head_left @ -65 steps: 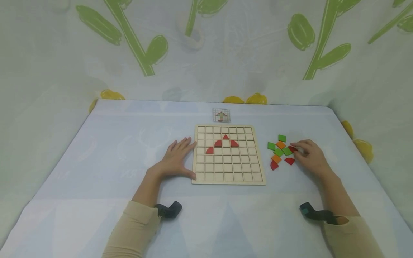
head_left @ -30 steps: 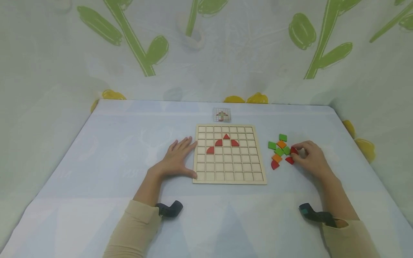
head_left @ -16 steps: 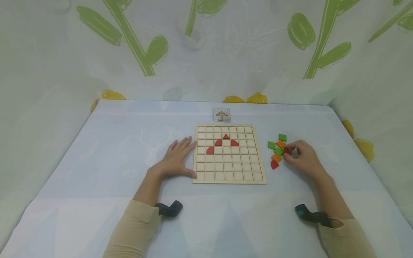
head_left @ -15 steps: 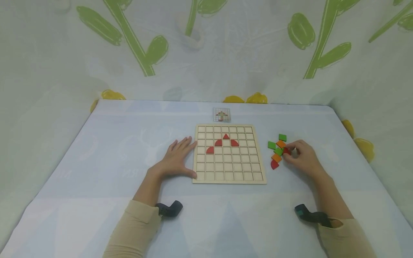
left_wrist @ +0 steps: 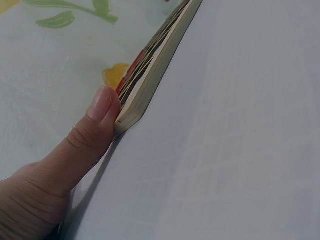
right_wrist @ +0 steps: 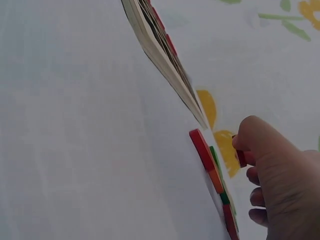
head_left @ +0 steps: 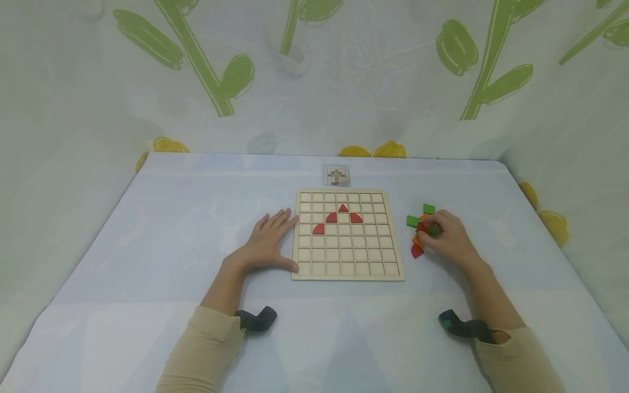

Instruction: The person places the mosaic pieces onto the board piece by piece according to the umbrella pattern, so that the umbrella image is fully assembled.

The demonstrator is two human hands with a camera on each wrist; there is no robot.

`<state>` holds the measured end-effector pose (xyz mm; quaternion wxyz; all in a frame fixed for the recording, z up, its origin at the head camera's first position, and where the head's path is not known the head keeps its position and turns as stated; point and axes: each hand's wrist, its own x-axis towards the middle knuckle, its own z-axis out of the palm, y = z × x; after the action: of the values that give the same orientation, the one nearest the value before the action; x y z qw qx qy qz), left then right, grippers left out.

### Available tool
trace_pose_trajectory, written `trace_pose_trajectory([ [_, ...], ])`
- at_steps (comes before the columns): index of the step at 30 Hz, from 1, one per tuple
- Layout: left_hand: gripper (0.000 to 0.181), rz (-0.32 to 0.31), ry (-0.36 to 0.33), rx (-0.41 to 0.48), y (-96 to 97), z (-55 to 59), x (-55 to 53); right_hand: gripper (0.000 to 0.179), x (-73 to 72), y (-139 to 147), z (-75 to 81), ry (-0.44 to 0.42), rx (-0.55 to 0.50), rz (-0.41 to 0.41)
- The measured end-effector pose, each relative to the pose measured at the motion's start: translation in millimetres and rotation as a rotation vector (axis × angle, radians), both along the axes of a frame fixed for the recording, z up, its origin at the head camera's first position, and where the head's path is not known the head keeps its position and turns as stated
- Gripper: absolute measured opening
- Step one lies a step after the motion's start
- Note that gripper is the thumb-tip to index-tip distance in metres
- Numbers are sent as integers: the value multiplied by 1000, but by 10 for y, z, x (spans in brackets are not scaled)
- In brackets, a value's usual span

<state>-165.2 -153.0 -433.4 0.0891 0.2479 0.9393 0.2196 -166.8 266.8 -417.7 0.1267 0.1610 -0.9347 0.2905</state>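
Observation:
In the head view my right hand [head_left: 451, 237] pinches a small red quarter-circle tile [head_left: 421, 226] between thumb and fingers, over the loose tile pile. The right wrist view shows this red tile [right_wrist: 241, 157] raised off the table. My left hand [head_left: 265, 243] lies spread at the left side of a wooden grid board [head_left: 349, 278], its thumb against the near left corner and fingertips at the left edge. Set in the board's cells are a red triangle [head_left: 343, 208] and three red quarter-circle tiles, one of them [head_left: 319, 229] further left and lower.
Under and around the right hand lie green tiles [head_left: 429, 209], orange tiles and a red quarter-circle tile [head_left: 416, 251], partly covered by the fingers. A small pattern card [head_left: 336, 175] sits behind the board. A patterned curtain hangs past the table's far edge.
My right hand has taken hold of a red quarter-circle tile at the pile's right side and moved left with it over the pile. The left hand and the board have stayed put.

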Motion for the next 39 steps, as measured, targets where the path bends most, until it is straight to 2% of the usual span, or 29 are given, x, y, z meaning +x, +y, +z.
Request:
trace_pose_trajectory([
  [7,120,1,-8,5,-5,-10,-4,22,-42,-150,-21,-9,8,12],
  [21,121,-4,-4,-4,-4,-17,-13,19,-127,-347,-20,67,2,112],
  [25,121,-7,-5,5,0,3,-13,18,-154,-400,-25,76,28,124],
  [39,121,2,-2,-4,-4,-17,-24,21,-212,-635,-13,-88,138,124],
])
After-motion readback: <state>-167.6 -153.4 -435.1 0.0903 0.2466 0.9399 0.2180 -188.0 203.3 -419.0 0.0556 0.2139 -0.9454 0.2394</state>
